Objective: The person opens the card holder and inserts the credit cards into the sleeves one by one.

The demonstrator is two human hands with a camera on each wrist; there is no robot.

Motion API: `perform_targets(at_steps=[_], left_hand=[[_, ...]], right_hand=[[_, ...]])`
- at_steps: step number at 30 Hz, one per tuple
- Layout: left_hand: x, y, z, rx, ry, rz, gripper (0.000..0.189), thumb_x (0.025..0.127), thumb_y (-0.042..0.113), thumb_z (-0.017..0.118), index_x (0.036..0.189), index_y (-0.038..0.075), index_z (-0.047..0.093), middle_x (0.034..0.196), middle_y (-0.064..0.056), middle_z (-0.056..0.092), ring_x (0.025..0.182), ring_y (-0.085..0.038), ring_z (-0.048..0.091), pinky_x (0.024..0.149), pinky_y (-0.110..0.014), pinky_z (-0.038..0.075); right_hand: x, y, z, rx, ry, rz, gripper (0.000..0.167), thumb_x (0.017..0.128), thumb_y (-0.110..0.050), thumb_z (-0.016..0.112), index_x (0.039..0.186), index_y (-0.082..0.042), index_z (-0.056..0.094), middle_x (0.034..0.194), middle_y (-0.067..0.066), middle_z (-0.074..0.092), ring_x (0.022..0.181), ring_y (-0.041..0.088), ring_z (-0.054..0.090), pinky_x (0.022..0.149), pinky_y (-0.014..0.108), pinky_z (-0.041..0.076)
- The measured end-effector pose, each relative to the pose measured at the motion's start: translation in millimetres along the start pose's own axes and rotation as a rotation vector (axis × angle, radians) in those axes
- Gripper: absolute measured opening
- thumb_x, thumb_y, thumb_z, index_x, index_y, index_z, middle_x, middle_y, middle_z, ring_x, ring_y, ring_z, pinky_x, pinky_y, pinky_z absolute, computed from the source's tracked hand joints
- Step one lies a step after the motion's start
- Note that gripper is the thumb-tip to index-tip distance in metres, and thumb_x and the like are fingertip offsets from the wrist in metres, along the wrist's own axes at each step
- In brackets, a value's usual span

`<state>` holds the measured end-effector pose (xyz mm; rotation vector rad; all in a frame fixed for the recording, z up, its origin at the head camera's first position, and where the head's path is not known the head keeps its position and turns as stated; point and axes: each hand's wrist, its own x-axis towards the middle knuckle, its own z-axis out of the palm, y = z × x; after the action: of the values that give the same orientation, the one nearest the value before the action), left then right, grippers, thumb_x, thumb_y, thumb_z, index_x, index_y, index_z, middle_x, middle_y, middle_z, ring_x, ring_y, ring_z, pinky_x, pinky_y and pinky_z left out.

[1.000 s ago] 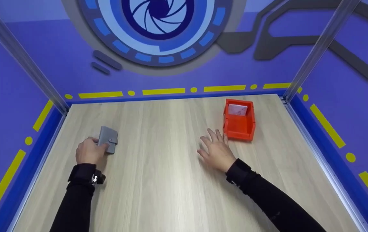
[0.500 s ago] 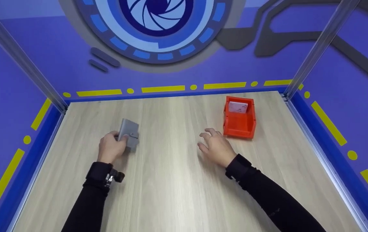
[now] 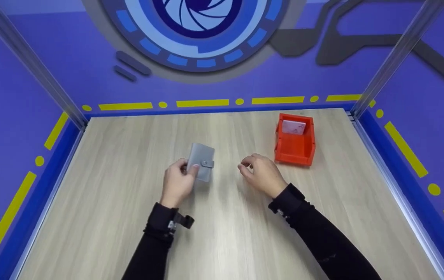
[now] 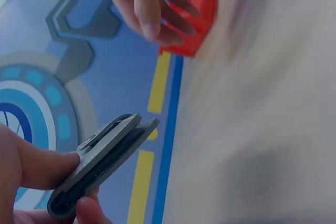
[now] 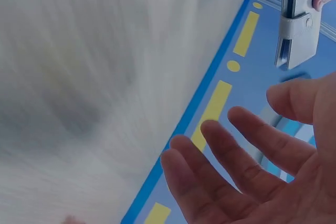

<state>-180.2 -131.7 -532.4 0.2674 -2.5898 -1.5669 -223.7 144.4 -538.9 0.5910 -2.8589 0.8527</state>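
Flat grey leather-look wallet (image 3: 201, 160) held above pale wood-grain table (image 3: 124, 155), pinched near its spine by left hand (image 3: 178, 182), presumably to leave snap strap (image 3: 207, 164) uncovered. Right hand (image 3: 264, 175) held empty, fingers loosely bent, near open red plastic bin (image 3: 293, 159).

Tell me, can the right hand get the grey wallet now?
Probably yes: the right hand holds nothing, nothing shows between it and the grey wallet, and the left hand grips the wallet's other side.
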Motion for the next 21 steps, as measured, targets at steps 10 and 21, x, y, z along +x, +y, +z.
perform_targets(at_steps=[10, 21], left_hand=[[-14.0, 13.7, 44.5, -0.063, 0.038, 0.059, 0.011, 0.101, 0.020, 0.075, 0.103, 0.009, 0.073, 0.085, -0.005, 0.064, 0.077, -0.019, 0.057, 0.070, -0.033, 0.045], [-14.2, 23.1, 67.1, 0.003, -0.062, 0.130, 0.015, 0.100, 0.023, 0.075, 0.107, 0.010, 0.076, 0.089, -0.004, 0.073, 0.079, -0.016, 0.066, 0.072, -0.035, 0.053]], right_hand=[[-2.3, -15, -5, 0.155, 0.064, 0.028, 0.013, 0.103, -0.024, 0.076, 0.095, -0.014, 0.081, 0.089, 0.003, 0.073, 0.082, 0.017, 0.062, 0.080, 0.034, 0.053], [-5.9, -17, 5, 0.264, 0.127, 0.021, 0.011, 0.100, -0.020, 0.081, 0.093, -0.013, 0.079, 0.088, 0.001, 0.072, 0.080, 0.013, 0.064, 0.075, 0.027, 0.051]])
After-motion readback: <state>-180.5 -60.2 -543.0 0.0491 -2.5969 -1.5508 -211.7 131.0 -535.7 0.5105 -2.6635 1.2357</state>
